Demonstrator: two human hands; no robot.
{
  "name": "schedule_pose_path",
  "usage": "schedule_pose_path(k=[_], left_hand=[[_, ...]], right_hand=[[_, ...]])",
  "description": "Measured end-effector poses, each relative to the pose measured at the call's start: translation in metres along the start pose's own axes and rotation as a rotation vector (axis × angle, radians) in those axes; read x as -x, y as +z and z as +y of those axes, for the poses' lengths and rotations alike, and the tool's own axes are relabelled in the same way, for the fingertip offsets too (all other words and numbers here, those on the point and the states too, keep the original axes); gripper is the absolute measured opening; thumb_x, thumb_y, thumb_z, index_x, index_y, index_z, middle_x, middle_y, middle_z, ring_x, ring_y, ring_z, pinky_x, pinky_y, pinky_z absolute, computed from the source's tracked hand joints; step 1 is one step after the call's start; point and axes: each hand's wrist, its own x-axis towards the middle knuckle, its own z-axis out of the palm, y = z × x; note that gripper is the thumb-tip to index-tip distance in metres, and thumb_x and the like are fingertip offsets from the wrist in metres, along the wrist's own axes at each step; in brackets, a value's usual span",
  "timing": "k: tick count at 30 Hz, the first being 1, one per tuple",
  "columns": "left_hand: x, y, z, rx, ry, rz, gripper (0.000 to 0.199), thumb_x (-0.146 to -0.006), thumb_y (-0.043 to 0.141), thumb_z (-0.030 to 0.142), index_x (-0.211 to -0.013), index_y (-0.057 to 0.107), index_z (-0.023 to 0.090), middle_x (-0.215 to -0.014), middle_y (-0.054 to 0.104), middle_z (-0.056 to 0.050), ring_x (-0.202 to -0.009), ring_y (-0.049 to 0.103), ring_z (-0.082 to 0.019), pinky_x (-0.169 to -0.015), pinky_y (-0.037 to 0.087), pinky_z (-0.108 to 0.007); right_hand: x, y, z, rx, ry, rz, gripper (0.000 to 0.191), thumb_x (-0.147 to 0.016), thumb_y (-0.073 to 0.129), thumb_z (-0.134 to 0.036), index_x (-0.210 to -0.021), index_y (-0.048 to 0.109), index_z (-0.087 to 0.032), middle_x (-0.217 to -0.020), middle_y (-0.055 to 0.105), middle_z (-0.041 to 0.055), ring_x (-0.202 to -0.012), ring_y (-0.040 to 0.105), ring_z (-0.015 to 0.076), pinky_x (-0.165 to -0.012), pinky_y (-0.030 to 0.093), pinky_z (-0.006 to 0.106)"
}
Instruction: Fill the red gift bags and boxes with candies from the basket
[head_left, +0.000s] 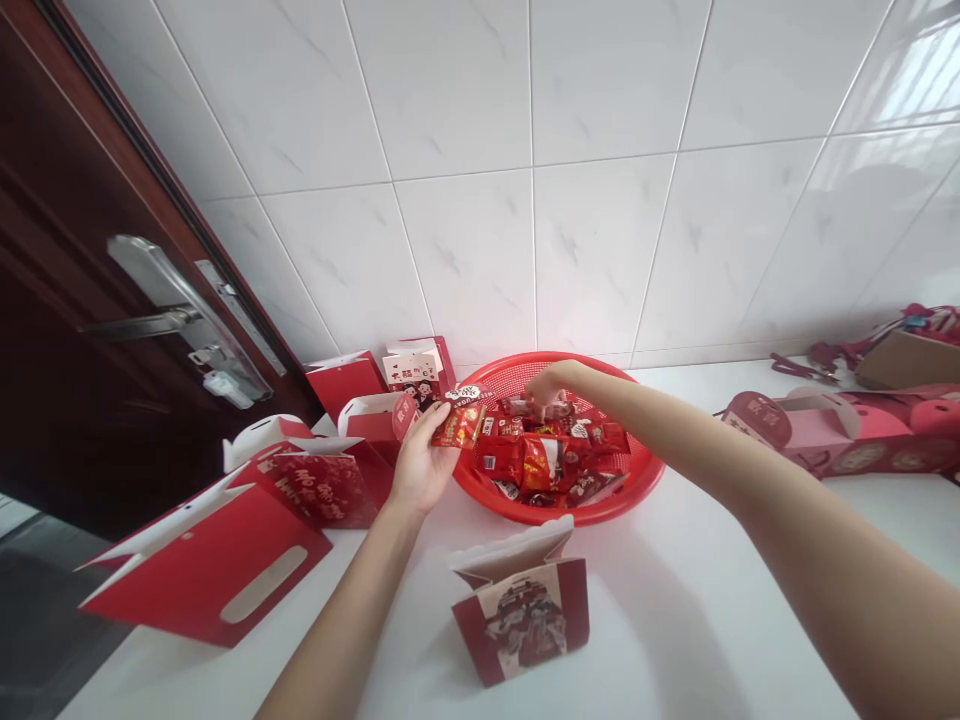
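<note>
Pinching a red snack packet (459,426) in the left hand (418,465), long axis tilted toward the red plastic basket (651,478); right hand (546,384) sits nearer the pile, fingertips bunched, hold unclear.

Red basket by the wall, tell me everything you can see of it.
The red plastic basket is round and shallow, with a smooth wide rim and a mesh-patterned inside. It sits flat on the white counter near the tiled wall, heaped with red-wrapped packets. The right hand reaches in over its far side, and the left hand holds a red packet just over its left rim.
</note>
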Motion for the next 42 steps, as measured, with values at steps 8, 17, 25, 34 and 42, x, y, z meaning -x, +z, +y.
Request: schedule_pose_path(k=[8, 17, 25, 34, 42], left_hand=[[-0.005, -0.005, -0.002, -0.027, -0.003, -0.092, 0.003, -0.080, 0.073, 0.011, -0.083, 0.074, 0.014, -0.087, 0.079, -0.004, -0.082, 0.074, -0.015, -0.079, 0.060, -0.022], [0.000, 0.000, -0.003, -0.054, 0.032, -0.062, 0.006, -0.074, 0.078, 0.010, -0.078, 0.076, 0.014, -0.083, 0.079, -0.003, -0.077, 0.074, -0.014, -0.075, 0.058, -0.021], [-0.001, -0.002, -0.004, -0.081, 0.042, -0.072, 0.011, -0.070, 0.083, 0.013, -0.078, 0.075, 0.014, -0.081, 0.078, -0.001, -0.075, 0.072, -0.013, -0.075, 0.057, -0.022], [0.000, 0.001, -0.003, -0.070, 0.013, -0.044, 0.014, -0.065, 0.085, 0.011, -0.072, 0.074, 0.014, -0.078, 0.077, 0.000, -0.073, 0.071, -0.012, -0.073, 0.056, -0.021], [0.003, 0.000, -0.004, -0.165, 0.029, -0.102, 0.024, -0.058, 0.090, 0.021, -0.076, 0.076, 0.015, -0.079, 0.077, 0.000, -0.070, 0.070, -0.012, -0.069, 0.055, -0.020]], right_hand=[[0.021, -0.027, -0.010, 0.291, 0.208, -0.482, 0.033, -0.061, 0.093, -0.042, -0.074, 0.076, -0.018, -0.061, 0.063, -0.0029, -0.058, 0.061, 0.0144, -0.058, 0.049, 0.028], [0.087, -0.003, -0.044, 0.363, 0.008, -0.489, 0.023, -0.083, 0.074, -0.037, -0.070, 0.068, -0.019, -0.061, 0.063, -0.0016, -0.057, 0.056, 0.0145, -0.055, 0.040, 0.028], [0.075, 0.027, -0.035, 0.552, 0.015, -0.270, 0.014, -0.081, 0.079, -0.026, -0.074, 0.069, -0.019, -0.071, 0.066, 0.0029, -0.068, 0.060, 0.0189, -0.059, 0.036, 0.028], [0.066, -0.006, -0.015, 0.468, 0.136, 0.105, 0.031, -0.087, 0.071, -0.037, -0.071, 0.051, -0.020, -0.068, 0.060, 0.0001, -0.063, 0.052, 0.0154, -0.058, 0.033, 0.028], [0.145, -0.029, -0.014, 0.368, 0.075, 0.288, 0.033, -0.088, 0.057, -0.043, -0.067, 0.041, -0.022, -0.059, 0.038, -0.0051, -0.056, 0.037, 0.0124, -0.058, 0.030, 0.028]])
